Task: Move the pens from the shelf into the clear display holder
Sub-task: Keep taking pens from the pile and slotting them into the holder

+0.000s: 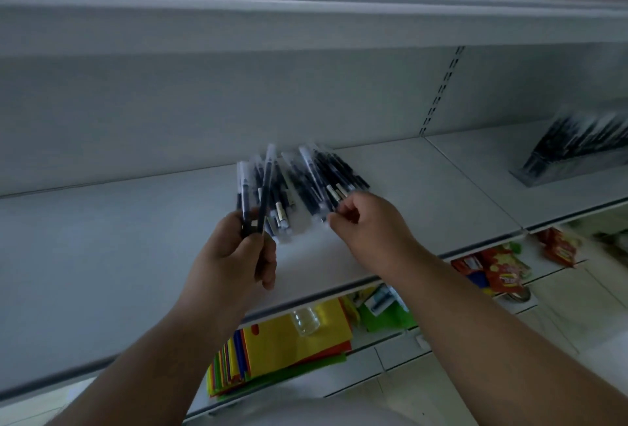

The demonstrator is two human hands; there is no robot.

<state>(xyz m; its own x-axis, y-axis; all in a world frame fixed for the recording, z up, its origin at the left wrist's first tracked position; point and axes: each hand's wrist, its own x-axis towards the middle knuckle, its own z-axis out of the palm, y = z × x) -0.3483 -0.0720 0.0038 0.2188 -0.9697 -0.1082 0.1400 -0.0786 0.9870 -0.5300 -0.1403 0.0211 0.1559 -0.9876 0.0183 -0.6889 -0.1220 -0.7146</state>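
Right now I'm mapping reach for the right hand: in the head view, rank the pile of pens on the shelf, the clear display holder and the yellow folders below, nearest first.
1. Pile of pens: at the fingertips of the right hand.
2. Yellow folders: lower shelf, below the hand.
3. Clear display holder: far right on the shelf.

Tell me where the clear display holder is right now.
In the head view the clear display holder stands at the far right on the white shelf, right of the pile of pens and both hands.
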